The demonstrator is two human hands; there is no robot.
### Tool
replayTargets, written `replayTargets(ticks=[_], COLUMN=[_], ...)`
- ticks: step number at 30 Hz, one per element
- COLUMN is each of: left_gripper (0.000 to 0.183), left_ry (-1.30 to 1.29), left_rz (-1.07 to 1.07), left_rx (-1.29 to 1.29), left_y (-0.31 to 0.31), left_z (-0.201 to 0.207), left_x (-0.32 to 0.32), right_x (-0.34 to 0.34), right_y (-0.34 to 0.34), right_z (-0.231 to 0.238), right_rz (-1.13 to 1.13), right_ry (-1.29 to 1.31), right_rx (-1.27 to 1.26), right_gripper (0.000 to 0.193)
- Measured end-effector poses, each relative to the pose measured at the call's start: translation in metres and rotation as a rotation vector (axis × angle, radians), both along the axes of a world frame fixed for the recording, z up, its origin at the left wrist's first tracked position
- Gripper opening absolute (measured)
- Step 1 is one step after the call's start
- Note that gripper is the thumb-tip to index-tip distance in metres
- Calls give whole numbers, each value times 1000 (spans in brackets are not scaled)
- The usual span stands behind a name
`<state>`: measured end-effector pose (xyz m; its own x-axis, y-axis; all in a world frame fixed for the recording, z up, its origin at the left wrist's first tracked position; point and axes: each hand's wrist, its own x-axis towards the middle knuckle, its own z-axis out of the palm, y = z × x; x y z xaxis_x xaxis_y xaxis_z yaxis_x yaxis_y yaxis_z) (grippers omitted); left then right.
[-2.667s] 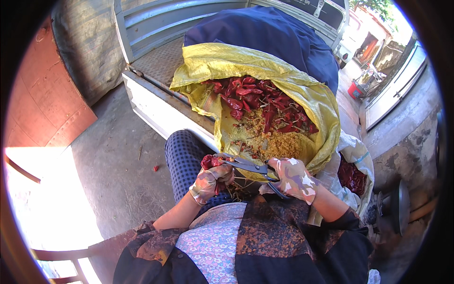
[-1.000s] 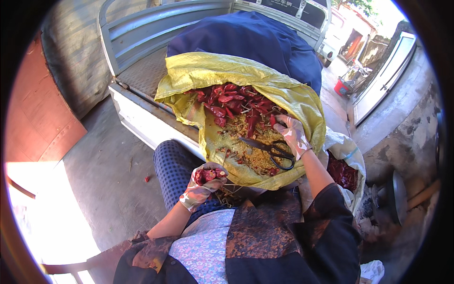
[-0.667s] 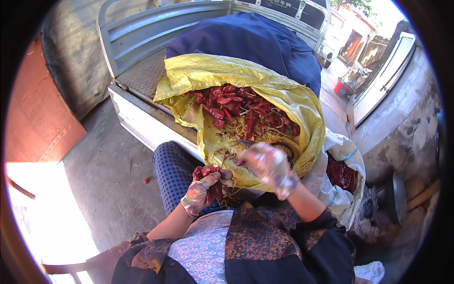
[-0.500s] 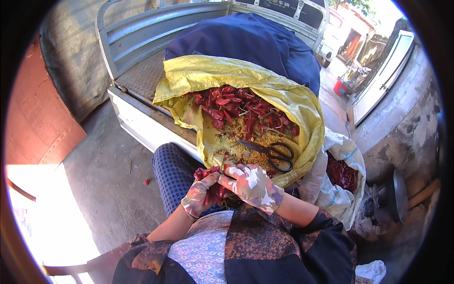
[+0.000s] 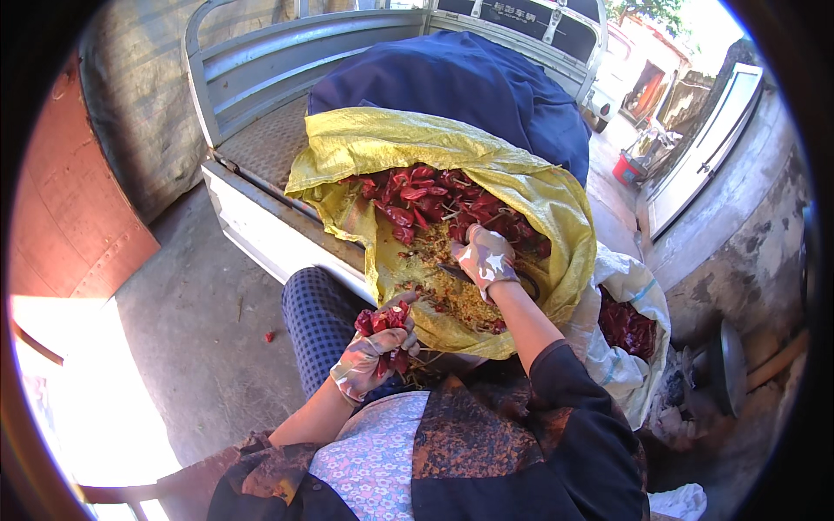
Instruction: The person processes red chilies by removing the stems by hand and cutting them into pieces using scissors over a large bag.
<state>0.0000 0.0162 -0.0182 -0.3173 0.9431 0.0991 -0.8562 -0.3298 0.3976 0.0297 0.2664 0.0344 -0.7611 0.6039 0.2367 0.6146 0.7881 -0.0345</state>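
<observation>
My left hand (image 5: 373,357), in a camouflage-patterned glove with bare fingertips, is closed round a bunch of dried red peppers (image 5: 369,322) above my knee. My right hand (image 5: 486,259), gloved the same way, reaches into the open yellow woven sack (image 5: 556,195). Its fingers bend down at the near edge of a heap of dried red peppers (image 5: 417,191); whether they grip one is hidden. Beneath that hand lies a pair of black scissors (image 5: 453,272), partly covered by it. Loose yellow seeds (image 5: 426,260) cover the sack's inner near side.
The yellow sack rests at the edge of a metal cargo bed (image 5: 252,139), with dark blue cloth (image 5: 452,78) behind it. A white sack (image 5: 638,291) of red peppers stands at the right. Farther right is a dark round pan (image 5: 732,365) by the wall.
My right hand has left my left hand and moved forward into the yellow sack, over the scissors. The left hand stays in place with its bunch of peppers, now more plainly seen.
</observation>
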Motion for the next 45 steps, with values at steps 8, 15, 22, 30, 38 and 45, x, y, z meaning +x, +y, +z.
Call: replayTargets(ticks=[8, 15, 22, 30, 38, 45], left_gripper=[41, 22, 21, 38, 27, 30], left_ry=[13, 64, 145, 238, 318, 354], left_rz=[58, 111, 235, 195, 98, 204], left_rx=[-75, -246, -242, -206, -176, -213], left_y=[5, 2, 0, -2, -6, -5], left_z=[-23, -11, 20, 11, 4, -16], left_x=[-3, 4, 11, 8, 1, 1], right_x=[54, 74, 77, 64, 64, 63], right_y=[-60, -140, -121, -110, -116, -127], right_z=[43, 12, 34, 24, 18, 13], right_rz=[114, 474, 564, 663, 753, 421], right_ry=[562, 321, 217, 562, 424, 640], right_rx=[-609, -355, -689, -1281, -796, -1490], right_gripper=[20, 21, 16, 23, 13, 11])
